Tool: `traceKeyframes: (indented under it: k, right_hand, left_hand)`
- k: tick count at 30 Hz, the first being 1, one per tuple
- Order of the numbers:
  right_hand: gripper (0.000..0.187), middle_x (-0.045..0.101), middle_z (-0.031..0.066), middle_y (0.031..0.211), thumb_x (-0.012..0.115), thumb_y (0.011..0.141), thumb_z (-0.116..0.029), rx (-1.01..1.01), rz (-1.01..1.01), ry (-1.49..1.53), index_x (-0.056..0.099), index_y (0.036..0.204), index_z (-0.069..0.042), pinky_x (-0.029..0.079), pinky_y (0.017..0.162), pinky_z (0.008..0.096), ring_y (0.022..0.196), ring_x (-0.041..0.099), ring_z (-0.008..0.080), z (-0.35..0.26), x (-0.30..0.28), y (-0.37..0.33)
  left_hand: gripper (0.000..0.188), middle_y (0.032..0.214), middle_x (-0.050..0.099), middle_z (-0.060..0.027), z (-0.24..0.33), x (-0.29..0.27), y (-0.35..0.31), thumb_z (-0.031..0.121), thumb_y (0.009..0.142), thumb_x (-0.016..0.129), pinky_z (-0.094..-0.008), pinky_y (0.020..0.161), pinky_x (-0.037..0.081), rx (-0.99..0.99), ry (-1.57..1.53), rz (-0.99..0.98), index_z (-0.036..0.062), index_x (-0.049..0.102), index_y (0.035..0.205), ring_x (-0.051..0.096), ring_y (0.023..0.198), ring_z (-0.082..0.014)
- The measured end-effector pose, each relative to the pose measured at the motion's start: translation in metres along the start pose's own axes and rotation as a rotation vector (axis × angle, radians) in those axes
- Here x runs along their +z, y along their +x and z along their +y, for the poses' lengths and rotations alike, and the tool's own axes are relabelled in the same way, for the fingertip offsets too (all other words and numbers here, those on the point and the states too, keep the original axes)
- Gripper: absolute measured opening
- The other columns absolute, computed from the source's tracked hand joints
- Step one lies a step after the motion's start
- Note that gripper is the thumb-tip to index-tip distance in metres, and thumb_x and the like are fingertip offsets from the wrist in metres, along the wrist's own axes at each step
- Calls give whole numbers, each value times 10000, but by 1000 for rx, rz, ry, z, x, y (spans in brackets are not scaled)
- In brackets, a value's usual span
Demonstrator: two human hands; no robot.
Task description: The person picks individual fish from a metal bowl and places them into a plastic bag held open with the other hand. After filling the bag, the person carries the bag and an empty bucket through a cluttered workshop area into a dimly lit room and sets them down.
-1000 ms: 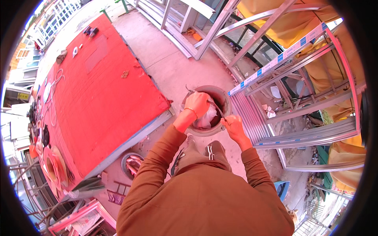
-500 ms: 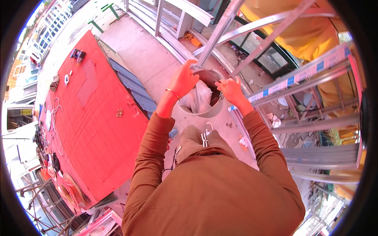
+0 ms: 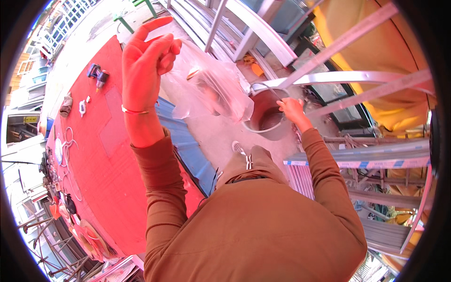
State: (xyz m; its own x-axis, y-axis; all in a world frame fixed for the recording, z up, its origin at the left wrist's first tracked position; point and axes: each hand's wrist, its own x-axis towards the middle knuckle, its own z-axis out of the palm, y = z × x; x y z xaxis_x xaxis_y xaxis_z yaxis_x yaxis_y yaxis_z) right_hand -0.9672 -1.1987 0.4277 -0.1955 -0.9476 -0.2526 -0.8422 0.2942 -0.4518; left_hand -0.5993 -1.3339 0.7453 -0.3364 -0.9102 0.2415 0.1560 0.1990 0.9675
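Observation:
My left hand is raised at the upper left, its index finger stretched out and the other fingers closed on the top of a clear plastic bag. The bag hangs spread out beside the bucket, and its contents are blurred. My right hand is closed at the bucket's rim, where the thin curved handle runs to the fingers. The grey bucket stands tilted in front of my feet, and its dark inside shows.
A red-covered table on the left carries a power drill, white cord and small items. Blue corrugated sheet lies along its side. Metal frames and a stack of profiles stand close on the right.
My left hand has lifted the plastic bag out of the bucket, up and to the left. My right hand has shifted slightly right with the bucket.

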Motion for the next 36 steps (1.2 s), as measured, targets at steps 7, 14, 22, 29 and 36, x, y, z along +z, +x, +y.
traceKeyframes:
  k: [7,14,22,29,36]
  right_hand:
    - [405,749,80,775,554,999,-399,13,132,95,669,785,-74,421,917,448,776,714,267,-47,-28,145]
    - [422,753,122,816,560,1011,-374,33,160,326,717,854,-16,526,745,408,791,725,284,-111,-59,320]
    - [441,742,126,792,558,1035,-333,-24,204,444,676,808,26,494,716,365,731,668,194,-194,-81,530]
    - [469,746,133,830,549,1049,-335,-67,234,443,609,751,22,478,732,349,728,611,160,-319,-111,672]
    - [439,740,127,807,558,1050,-294,-142,139,404,597,748,23,472,674,326,711,595,136,-465,-106,841]
  left_hand:
    - [432,865,648,-157,-38,-118,160,34,946,542,-190,542,385,-101,-2,67,-125,507,1346,634,809,-156]
    - [340,935,692,-235,-90,-250,299,62,951,547,-194,511,443,-235,86,276,-92,550,1253,681,730,-150]
    - [318,1051,699,-296,-156,-408,424,46,945,527,-218,552,478,-275,-94,402,-51,572,1244,633,670,-136]
    - [328,1071,699,-257,-212,-522,573,39,930,523,-234,632,512,-289,-235,513,-27,573,1247,653,752,-159]
    - [326,1090,697,-237,-254,-670,653,35,933,512,-227,626,516,-249,-279,729,-20,568,1249,654,756,-150]
